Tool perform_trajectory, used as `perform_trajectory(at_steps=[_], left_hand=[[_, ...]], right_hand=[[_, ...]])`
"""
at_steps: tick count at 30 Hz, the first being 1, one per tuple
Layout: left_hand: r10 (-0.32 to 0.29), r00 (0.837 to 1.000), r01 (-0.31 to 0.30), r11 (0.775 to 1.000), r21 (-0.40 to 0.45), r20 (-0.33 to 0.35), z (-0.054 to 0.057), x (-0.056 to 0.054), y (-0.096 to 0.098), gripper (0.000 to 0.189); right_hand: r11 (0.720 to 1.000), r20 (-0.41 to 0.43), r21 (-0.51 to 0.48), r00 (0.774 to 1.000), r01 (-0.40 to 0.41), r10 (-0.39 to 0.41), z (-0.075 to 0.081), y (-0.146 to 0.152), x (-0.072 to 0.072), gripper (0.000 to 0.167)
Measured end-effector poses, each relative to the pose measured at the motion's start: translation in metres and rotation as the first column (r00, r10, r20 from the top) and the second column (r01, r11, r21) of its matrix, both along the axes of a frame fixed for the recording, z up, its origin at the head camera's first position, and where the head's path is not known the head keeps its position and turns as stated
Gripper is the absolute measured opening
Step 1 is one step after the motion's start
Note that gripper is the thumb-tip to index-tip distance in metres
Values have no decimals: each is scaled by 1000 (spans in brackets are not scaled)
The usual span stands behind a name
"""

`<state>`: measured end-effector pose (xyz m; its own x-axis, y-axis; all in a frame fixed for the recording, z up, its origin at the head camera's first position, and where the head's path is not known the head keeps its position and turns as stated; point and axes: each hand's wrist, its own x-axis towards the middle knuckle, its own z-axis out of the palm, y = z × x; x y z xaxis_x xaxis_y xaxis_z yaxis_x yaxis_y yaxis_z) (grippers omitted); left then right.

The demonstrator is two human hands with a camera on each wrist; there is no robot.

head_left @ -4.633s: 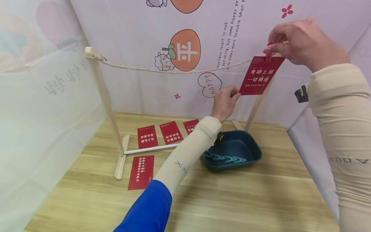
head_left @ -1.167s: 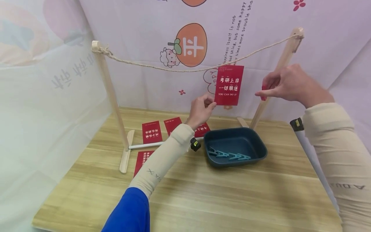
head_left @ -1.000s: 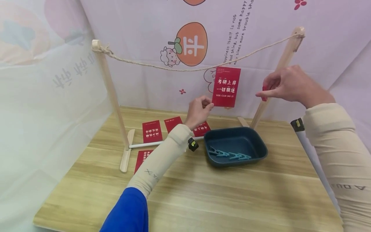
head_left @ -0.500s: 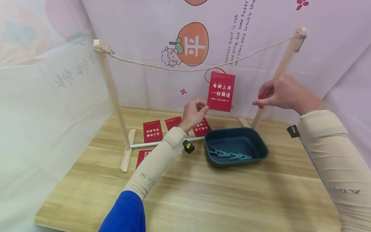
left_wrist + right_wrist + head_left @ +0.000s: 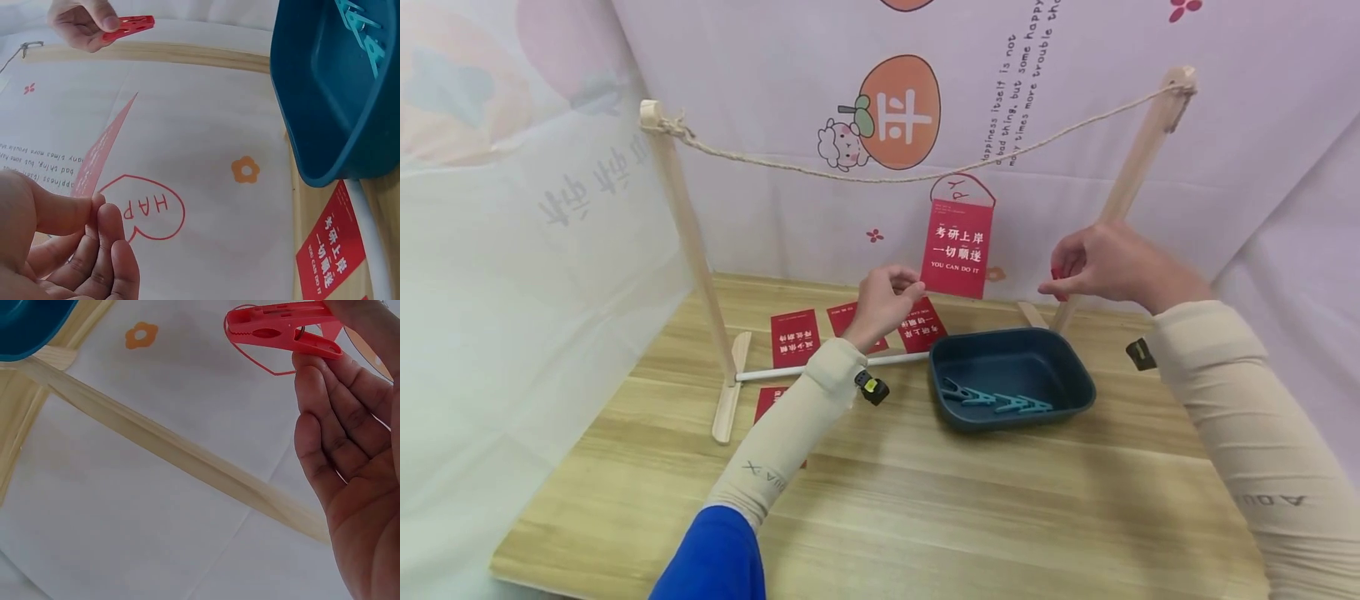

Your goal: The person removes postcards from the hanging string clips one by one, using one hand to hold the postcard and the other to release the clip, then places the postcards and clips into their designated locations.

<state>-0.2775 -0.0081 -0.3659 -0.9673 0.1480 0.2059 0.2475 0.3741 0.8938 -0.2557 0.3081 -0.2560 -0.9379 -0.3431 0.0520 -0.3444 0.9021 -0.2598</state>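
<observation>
My left hand [image 5: 886,305] pinches a red card [image 5: 957,250] by its lower left corner, the white lettering facing me. The card stands below the slack rope [image 5: 865,178], apart from it. To the right, my right hand [image 5: 1108,265] holds a red clothespin [image 5: 281,328] between thumb and fingers; its jaws look closed on nothing in the right wrist view. In the left wrist view the card [image 5: 103,153] appears nearly edge-on, and the clothespin [image 5: 129,27] shows beyond it.
Two wooden posts [image 5: 681,225] carry the rope, with a white rod [image 5: 895,359] low between them. A dark blue bin [image 5: 1011,340] holds several teal clothespins [image 5: 1026,404]. Several red cards [image 5: 795,337] lie on the wooden table [image 5: 1000,517], partly behind my left arm.
The card and clothespin have left the rope's right end. Both hands have come down and leftward, the left still holding the card, the right still holding the clothespin.
</observation>
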Motion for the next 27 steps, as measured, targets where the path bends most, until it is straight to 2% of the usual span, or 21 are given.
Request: perform_trajectory(at_steps=[15,22,27], left_hand=[[5,998,-5,1000,0,70,-15,14,-29,23],[2,995,-3,1000,16,102,-23,18,-41,19],[-2,991,1,1000,9,134,-27,24,-50,17]], right_hand=[[999,71,0,997,-40,40,-26,-7,-3,27],[994,55,1,992,-110,110,-36,-9,-6,25],[994,68,1,992,-111,110,-42,-10,-8,24]])
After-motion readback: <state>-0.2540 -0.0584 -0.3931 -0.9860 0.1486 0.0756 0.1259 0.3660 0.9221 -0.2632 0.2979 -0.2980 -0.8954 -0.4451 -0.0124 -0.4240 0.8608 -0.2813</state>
